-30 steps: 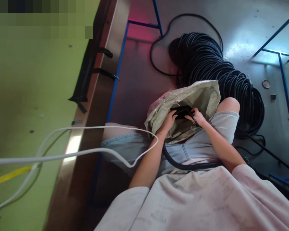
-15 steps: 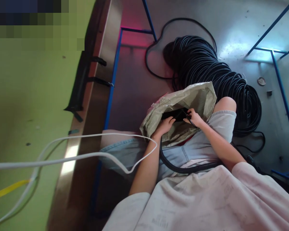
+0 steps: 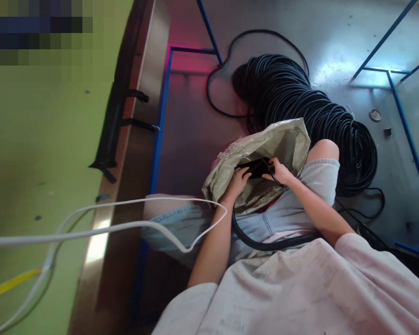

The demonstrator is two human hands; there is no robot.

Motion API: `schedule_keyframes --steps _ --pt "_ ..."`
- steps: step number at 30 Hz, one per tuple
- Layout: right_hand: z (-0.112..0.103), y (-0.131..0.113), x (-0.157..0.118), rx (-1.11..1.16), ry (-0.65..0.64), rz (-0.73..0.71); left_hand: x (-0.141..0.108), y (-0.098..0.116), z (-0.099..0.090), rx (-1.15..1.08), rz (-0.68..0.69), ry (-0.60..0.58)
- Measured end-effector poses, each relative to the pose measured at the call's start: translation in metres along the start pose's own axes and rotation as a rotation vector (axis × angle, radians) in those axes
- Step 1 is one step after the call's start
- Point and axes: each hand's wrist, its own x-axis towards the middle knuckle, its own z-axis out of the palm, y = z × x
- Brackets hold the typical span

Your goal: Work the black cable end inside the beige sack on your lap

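Observation:
An open woven sack [image 3: 220, 179], pale green-grey inside, rests across my lap with its mouth toward me. Both hands reach into that mouth. The fingers of my left hand [image 3: 236, 183] close around the near-left end of a dark black bundle [image 3: 256, 168], partly hidden by the sack. On the other side, my right hand [image 3: 280, 172] pinches a thin black cable [image 3: 275, 178] at the bundle's right end. A thicker ribbed black hose [image 3: 265, 244] curves over my shorts and up beside my left wrist.
A large coil of black cable [image 3: 300, 97] lies on the grey floor beyond the sack. Blue metal frames [image 3: 164, 111] [image 3: 401, 102] stand at left and right. A green-topped table [image 3: 56, 153] is at my left, and a white cable [image 3: 125, 226] loops out over my left arm.
The camera view has shifted slightly. My right hand has moved a little on the thin cable, and my left fingers have shifted slightly along the black bundle.

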Motion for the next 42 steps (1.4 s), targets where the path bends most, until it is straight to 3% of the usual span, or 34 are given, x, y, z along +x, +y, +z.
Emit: schedule_keyframes --steps 8,13,28,35,42 --pt "0.001 0.003 0.004 -0.088 0.064 0.056 0.000 0.007 -0.005 -0.013 0.002 0.108" --pt "0.001 0.005 0.006 0.025 0.088 0.095 -0.001 0.011 -0.002 0.011 0.012 0.120" --pt "0.002 -0.004 -0.001 0.058 -0.092 0.076 -0.002 -0.002 0.006 -0.024 -0.136 0.215" --pt "0.001 -0.006 -0.001 0.046 -0.061 0.066 -0.003 0.009 -0.002 0.055 0.002 0.039" --pt "0.002 -0.002 0.004 0.022 -0.018 0.120 -0.005 0.015 -0.005 0.104 0.024 0.046"
